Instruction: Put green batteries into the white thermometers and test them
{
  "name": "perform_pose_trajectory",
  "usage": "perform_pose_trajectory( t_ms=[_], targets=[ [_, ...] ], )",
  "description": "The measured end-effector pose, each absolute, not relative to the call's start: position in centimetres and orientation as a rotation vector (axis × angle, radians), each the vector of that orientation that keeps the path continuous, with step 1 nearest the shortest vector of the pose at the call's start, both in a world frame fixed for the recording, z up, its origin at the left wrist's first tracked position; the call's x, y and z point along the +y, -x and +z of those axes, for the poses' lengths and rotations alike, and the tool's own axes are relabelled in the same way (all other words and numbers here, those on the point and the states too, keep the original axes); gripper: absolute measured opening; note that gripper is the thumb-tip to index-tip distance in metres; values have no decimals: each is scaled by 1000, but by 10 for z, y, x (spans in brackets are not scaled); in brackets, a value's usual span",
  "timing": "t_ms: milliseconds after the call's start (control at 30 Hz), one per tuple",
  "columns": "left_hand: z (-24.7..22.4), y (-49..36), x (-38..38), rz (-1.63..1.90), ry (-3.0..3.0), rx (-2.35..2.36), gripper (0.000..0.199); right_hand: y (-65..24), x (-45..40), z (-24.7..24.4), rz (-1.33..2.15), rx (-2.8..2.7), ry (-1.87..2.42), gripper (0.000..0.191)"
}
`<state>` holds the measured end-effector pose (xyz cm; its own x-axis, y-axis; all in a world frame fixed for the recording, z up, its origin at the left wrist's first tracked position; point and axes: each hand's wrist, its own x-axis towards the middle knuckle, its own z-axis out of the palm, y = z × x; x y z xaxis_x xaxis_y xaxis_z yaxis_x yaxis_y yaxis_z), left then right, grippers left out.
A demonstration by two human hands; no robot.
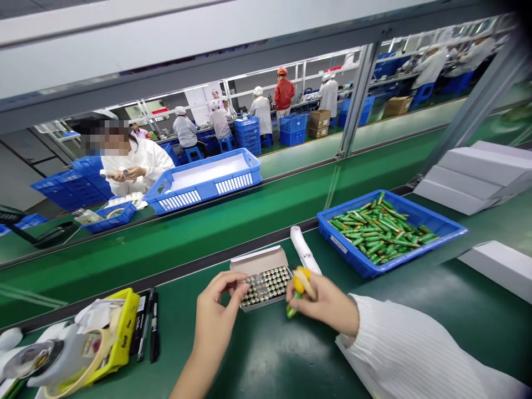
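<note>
A small white box (260,257) with its lid flap raised stands on the green bench, packed with upright batteries (274,280) whose metal ends face up. My left hand (218,307) is at its left side, thumb and forefinger closed on what looks like a clear plastic piece (258,285) over the batteries. To the right of the box, my right hand (322,302) is closed around green batteries (293,307); how many is hidden. Yellow covers (302,279) sit on some of its fingers. Behind the box lies a white handheld device (304,249).
A blue tray (347,256) of loose green batteries sits at the right, near stacked white boxes (469,174). At left are a yellow bin (124,332) and black pens (154,327). Beyond the green belt (199,233), a co-worker (143,160) sits near a blue crate (224,187).
</note>
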<state>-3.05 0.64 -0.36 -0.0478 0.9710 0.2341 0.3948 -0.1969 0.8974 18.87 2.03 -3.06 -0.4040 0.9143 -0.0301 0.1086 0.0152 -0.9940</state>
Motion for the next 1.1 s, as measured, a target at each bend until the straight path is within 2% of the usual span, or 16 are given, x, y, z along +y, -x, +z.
perform_pose_trajectory(
  t_ms=[100,200,300,400,500,700,900,967,1100],
  targets=[
    [-10,32,9,1130,-1897,1488,17,-227,38,-17,666,-1678,1329,20],
    [-20,30,10,970,-2063,1469,22,-279,59,-13,-116,-1524,1579,25],
    [-29,30,11,945,-2125,1494,26,-315,75,-20,-468,-1485,1688,31],
    [-34,30,12,1031,-2111,1529,22,-321,80,-28,-504,-1533,1669,31],
    [-38,29,13,963,-2168,1495,15,-308,78,-30,-474,-1576,1576,30],
    [-35,24,13,752,-2424,1412,26,-276,64,-23,-409,-1596,1385,26],
    [-21,18,3,648,-2467,1563,9,-244,43,-14,-209,-1674,1135,3],
    [-21,14,0,529,-2507,1568,4,-233,36,-14,-128,-1757,1021,7],
    [-29,9,1,460,-2489,1620,12,-216,27,-20,73,-1878,903,16]
  ],
)
